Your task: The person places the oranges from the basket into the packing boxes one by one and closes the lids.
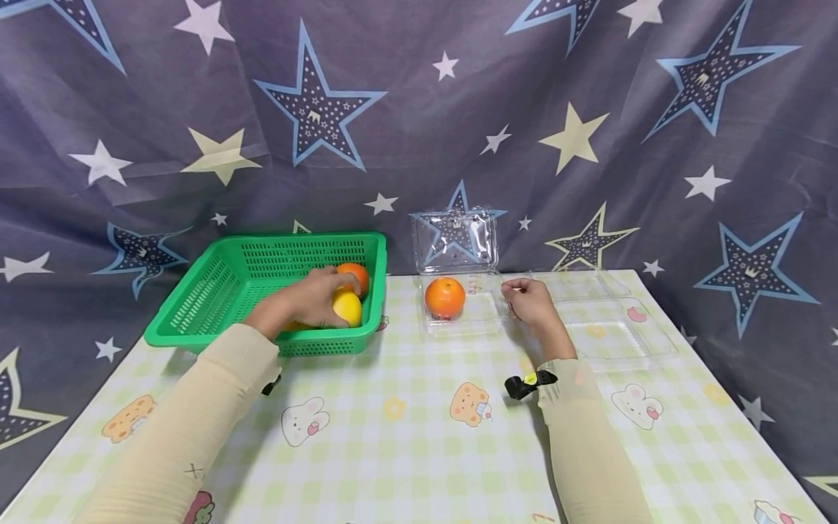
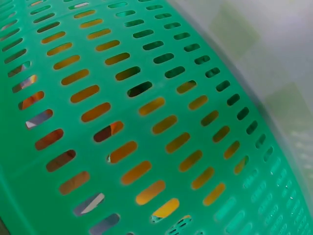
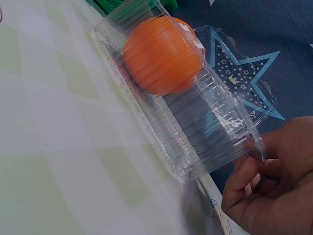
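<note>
My left hand (image 1: pixel 321 298) reaches into the green basket (image 1: pixel 196 331), fingers and thumb curled round a smooth yellow fruit (image 1: pixel 347 308). Just behind it in the basket lies an orange (image 1: pixel 353 274). Only slivers of yellow and orange show through the basket's slotted wall (image 2: pixel 161 105) in the left wrist view; the hand is mostly hidden there. My right hand (image 1: pixel 529 300) pinches the right rim of a clear plastic clamshell box (image 3: pixel 205 122) between thumb and finger. Its lid (image 1: pixel 456 244) stands raised at the back. Another orange (image 1: pixel 445 298) sits in the box's left half.
A second clear plastic box (image 1: pixel 618 335) lies open on the table to the right of my right hand. A checked cloth with cartoon prints covers the table (image 1: pixel 393 451). Behind the table's back edge hangs a dark star-patterned curtain (image 1: pixel 406 109).
</note>
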A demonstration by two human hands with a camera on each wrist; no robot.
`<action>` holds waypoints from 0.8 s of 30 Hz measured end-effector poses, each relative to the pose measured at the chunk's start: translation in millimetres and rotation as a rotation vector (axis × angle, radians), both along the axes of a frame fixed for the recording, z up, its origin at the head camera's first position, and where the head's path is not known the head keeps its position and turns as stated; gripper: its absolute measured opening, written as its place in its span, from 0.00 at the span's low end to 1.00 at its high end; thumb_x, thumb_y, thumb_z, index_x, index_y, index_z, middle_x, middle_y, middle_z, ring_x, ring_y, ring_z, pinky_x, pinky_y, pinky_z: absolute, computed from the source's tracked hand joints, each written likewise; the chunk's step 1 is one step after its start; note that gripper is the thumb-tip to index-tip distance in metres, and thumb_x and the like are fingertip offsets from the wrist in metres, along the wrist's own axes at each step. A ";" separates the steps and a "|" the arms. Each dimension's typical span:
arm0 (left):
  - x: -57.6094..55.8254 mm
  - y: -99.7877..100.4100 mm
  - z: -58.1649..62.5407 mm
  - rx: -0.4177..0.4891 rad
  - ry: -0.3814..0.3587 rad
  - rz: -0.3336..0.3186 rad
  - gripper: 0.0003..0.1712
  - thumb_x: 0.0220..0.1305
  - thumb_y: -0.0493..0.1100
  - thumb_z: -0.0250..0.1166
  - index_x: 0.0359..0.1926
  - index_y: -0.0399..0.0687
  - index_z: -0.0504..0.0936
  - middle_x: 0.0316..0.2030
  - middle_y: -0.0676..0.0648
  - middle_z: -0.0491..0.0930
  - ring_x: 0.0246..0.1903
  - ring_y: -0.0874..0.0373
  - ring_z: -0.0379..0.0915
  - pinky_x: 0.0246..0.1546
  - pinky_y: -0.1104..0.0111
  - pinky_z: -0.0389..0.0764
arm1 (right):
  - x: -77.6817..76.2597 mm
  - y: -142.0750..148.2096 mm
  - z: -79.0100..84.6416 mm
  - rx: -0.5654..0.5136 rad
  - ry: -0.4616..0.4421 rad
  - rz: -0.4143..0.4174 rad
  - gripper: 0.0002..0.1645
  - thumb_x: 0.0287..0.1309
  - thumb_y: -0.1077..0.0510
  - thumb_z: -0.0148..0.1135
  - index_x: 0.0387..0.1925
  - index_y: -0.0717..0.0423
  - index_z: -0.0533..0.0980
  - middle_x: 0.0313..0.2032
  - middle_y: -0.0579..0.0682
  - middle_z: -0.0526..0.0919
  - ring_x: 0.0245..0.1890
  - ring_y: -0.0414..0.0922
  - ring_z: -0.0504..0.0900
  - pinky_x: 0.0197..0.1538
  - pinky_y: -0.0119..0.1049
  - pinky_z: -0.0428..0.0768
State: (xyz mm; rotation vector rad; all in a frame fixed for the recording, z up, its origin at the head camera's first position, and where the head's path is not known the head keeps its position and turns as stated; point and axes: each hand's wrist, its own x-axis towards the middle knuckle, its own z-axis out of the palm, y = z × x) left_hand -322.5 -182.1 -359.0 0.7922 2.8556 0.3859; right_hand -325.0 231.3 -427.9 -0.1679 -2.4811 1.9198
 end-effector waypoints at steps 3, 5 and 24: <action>0.8 -0.6 1.0 0.015 0.008 0.021 0.31 0.52 0.50 0.79 0.57 0.57 0.79 0.57 0.38 0.71 0.52 0.40 0.62 0.42 0.52 0.76 | -0.4 0.1 -0.6 0.010 -0.001 -0.004 0.21 0.76 0.59 0.54 0.60 0.72 0.73 0.27 0.53 0.76 0.17 0.36 0.67 0.21 0.28 0.66; 0.6 -1.3 1.2 0.026 0.015 0.032 0.32 0.51 0.50 0.79 0.57 0.58 0.79 0.56 0.38 0.69 0.51 0.40 0.60 0.39 0.54 0.75 | -0.8 -0.1 -0.8 0.010 -0.002 -0.007 0.21 0.76 0.59 0.54 0.60 0.71 0.73 0.27 0.53 0.76 0.17 0.36 0.67 0.21 0.28 0.67; -0.5 -1.4 19.1 0.046 0.137 0.070 0.34 0.44 0.50 0.80 0.55 0.58 0.78 0.53 0.40 0.66 0.50 0.41 0.54 0.40 0.53 0.68 | -1.5 0.2 -1.5 0.012 -0.011 -0.009 0.21 0.76 0.58 0.54 0.60 0.70 0.73 0.27 0.53 0.75 0.17 0.37 0.67 0.21 0.29 0.66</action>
